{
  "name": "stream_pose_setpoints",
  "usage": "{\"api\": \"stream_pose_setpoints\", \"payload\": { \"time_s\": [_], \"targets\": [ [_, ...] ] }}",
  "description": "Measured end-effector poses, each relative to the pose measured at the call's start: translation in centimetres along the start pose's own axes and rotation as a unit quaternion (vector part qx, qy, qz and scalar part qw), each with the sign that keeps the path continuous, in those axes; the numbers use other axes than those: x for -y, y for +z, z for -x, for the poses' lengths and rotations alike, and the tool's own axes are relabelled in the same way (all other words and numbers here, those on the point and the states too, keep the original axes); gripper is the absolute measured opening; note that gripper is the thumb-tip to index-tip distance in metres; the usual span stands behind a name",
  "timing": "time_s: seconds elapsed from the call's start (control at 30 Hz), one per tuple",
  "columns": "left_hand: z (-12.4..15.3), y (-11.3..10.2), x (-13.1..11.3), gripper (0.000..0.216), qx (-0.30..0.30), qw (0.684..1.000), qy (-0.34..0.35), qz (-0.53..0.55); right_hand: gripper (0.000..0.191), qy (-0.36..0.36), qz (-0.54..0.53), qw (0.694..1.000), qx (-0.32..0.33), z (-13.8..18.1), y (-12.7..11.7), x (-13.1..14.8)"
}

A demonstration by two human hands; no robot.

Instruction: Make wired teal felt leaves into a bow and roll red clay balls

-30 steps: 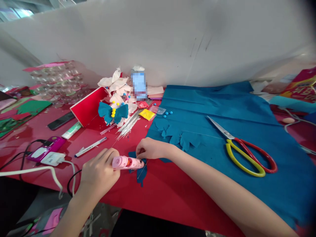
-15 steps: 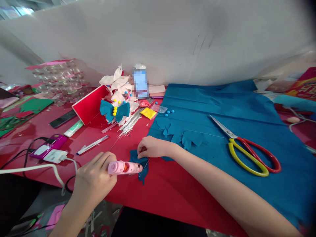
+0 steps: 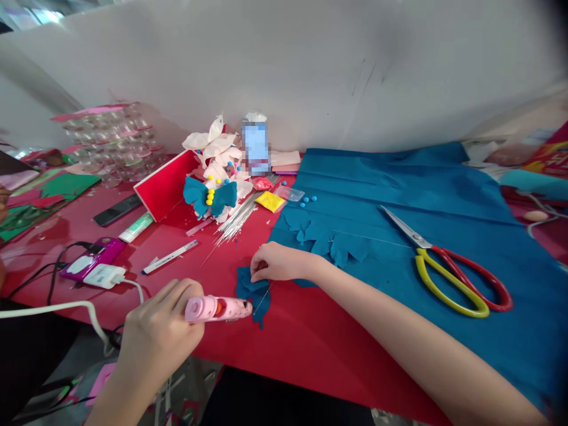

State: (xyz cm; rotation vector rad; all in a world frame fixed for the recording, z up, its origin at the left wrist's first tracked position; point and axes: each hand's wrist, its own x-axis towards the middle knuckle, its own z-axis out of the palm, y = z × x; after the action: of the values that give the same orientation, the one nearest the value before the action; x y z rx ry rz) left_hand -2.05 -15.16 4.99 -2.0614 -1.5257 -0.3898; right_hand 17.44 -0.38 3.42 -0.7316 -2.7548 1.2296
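My left hand (image 3: 157,331) is wrapped round a pink glue gun (image 3: 217,308) whose nozzle points right at a small teal felt piece (image 3: 252,293) lying on the red table (image 3: 310,349). My right hand (image 3: 277,262) pinches that felt piece and a thin wire at its upper edge, fingers pressed together. The glue gun's tip is at the felt's lower left edge.
A large teal felt sheet (image 3: 444,195) covers the right side, with cut petal shapes (image 3: 328,242) and yellow-and-red scissors (image 3: 448,272) on it. Behind are a teal felt flower (image 3: 210,198), a wire bundle (image 3: 237,219), a red box (image 3: 164,192), a pen (image 3: 171,257) and a charger with cables (image 3: 93,269).
My left hand with the glue gun has drawn back and down to the left. My right hand stays on the felt piece, which now shows more.
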Motion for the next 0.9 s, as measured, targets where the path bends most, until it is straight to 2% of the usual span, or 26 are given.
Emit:
{"api": "stream_pose_setpoints", "payload": {
  "time_s": [0.53,0.9],
  "targets": [
    [-1.9,1.9,-0.8,0.019,-0.027,1.0,0.011,-0.009,0.013,-0.007,-0.002,1.0,-0.004,-0.1,0.2,-0.2],
    [-0.5,0.5,-0.4,0.022,-0.005,1.0,0.005,-0.005,0.015,-0.014,-0.005,1.0,-0.004,-0.2,0.2,-0.6]
  ]
}}
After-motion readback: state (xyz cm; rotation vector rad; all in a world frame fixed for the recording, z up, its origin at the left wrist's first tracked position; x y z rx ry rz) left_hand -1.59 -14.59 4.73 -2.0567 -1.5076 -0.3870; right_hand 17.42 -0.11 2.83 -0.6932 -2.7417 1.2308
